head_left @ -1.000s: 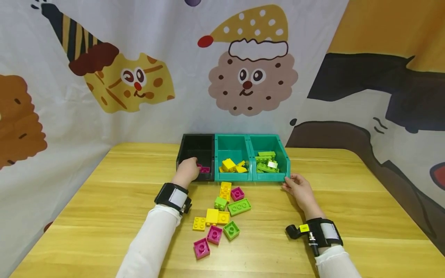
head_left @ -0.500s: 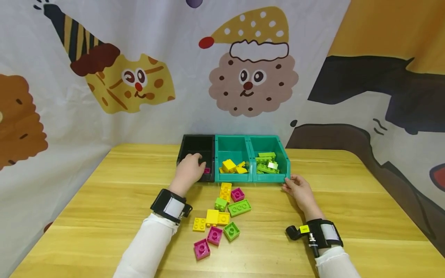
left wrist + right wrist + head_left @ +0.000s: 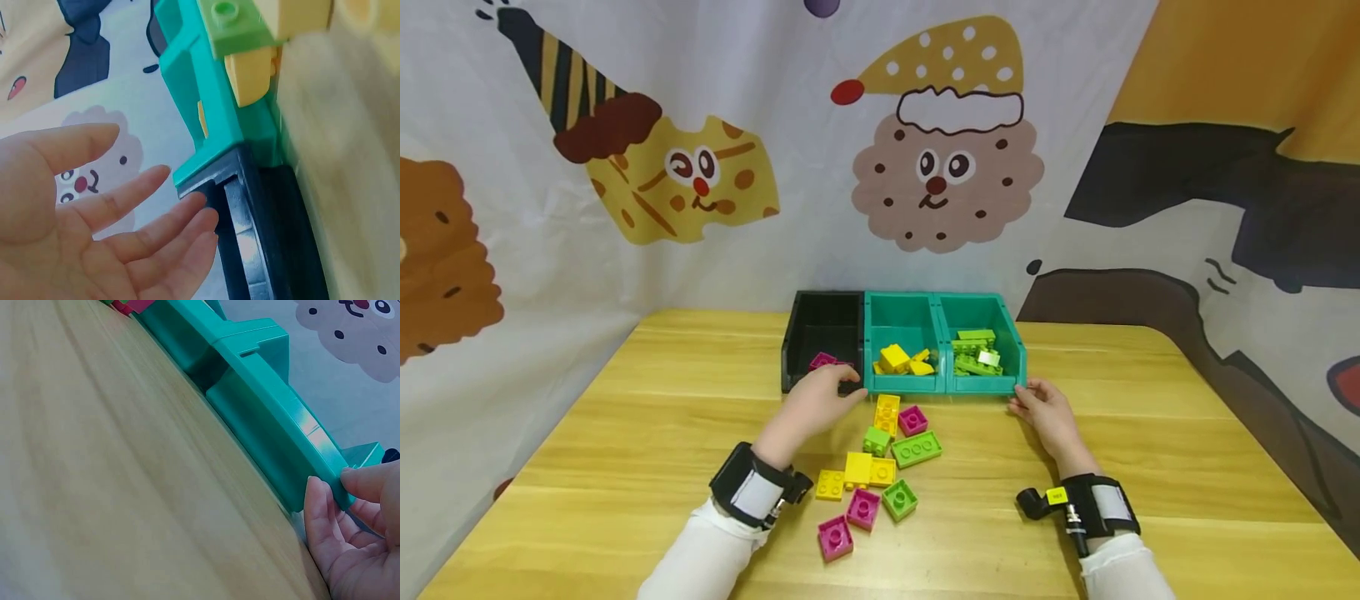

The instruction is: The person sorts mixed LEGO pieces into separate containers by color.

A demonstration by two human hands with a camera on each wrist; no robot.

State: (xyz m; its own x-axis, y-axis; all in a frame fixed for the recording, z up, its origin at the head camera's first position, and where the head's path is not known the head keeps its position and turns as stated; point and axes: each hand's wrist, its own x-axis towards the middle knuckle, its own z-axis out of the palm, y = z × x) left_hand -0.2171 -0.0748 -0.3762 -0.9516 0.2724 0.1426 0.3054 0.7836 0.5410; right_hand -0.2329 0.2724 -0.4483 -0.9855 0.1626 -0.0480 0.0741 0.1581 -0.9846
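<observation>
My left hand (image 3: 814,406) hovers in front of the black bin (image 3: 822,315), thumb and fingers spread with nothing between them. Behind its fingers, magenta bricks (image 3: 822,361) lie inside that bin. My right hand (image 3: 1049,414) holds the front corner of the right teal bin (image 3: 985,384); the right wrist view shows the thumb (image 3: 365,481) on the rim and fingers on the other side. Green bricks (image 3: 975,357) fill part of this bin. Yellow bricks (image 3: 895,358) sit in the middle teal bin (image 3: 904,384).
Loose bricks lie before the bins: a yellow brick (image 3: 887,413), a magenta brick (image 3: 913,420), a long green brick (image 3: 917,448), and several more nearer the front, including a magenta brick (image 3: 835,537). A printed cloth (image 3: 722,267) hangs behind the wooden table (image 3: 1187,433).
My left hand has come up out of the black bin and back toward the loose bricks, its fingers spreading. Magenta bricks now show in that bin. The right hand stays at its corner.
</observation>
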